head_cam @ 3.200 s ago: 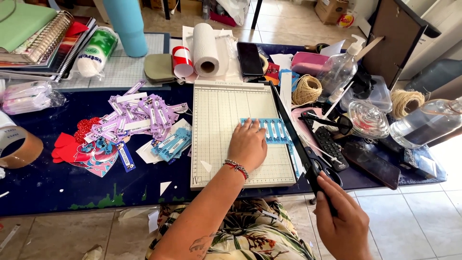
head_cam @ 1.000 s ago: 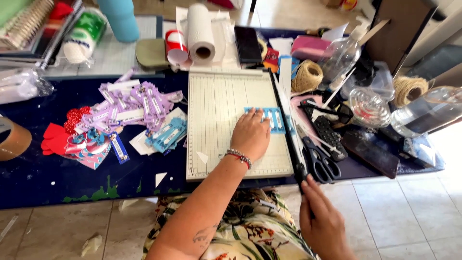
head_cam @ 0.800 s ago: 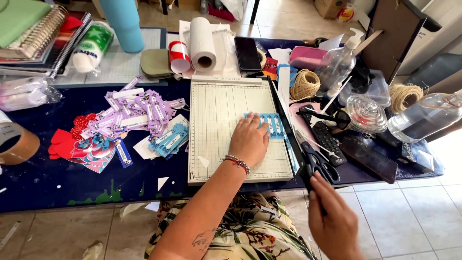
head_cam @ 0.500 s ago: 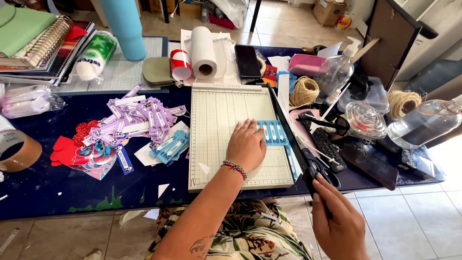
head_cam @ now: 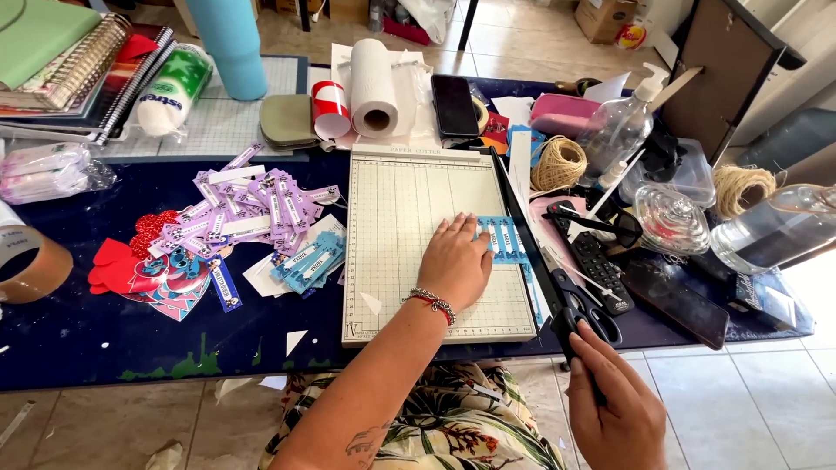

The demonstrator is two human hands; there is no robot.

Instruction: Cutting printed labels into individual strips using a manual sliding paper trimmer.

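A cream paper cutter (head_cam: 401,235) with a printed grid lies on the dark blue table. My left hand (head_cam: 455,261) presses flat on a blue printed paper strip (head_cam: 503,239) at the cutter's right edge. The black blade arm (head_cam: 527,235) runs along that edge, lowered near the board. My right hand (head_cam: 614,409) grips the blade arm's handle at the front, past the table edge. A beaded bracelet sits on my left wrist.
Left of the cutter lie purple tags (head_cam: 252,204), blue tags (head_cam: 309,261) and red cutouts (head_cam: 131,265). Scissors (head_cam: 588,309), a remote (head_cam: 592,257), twine balls (head_cam: 559,164), a glass jar (head_cam: 670,222) and a spray bottle (head_cam: 620,126) crowd the right. A paper towel roll (head_cam: 374,87) stands behind.
Both hands stay in place on the strip and the handle. The view has shifted slightly; the blade arm looks about as low as before.
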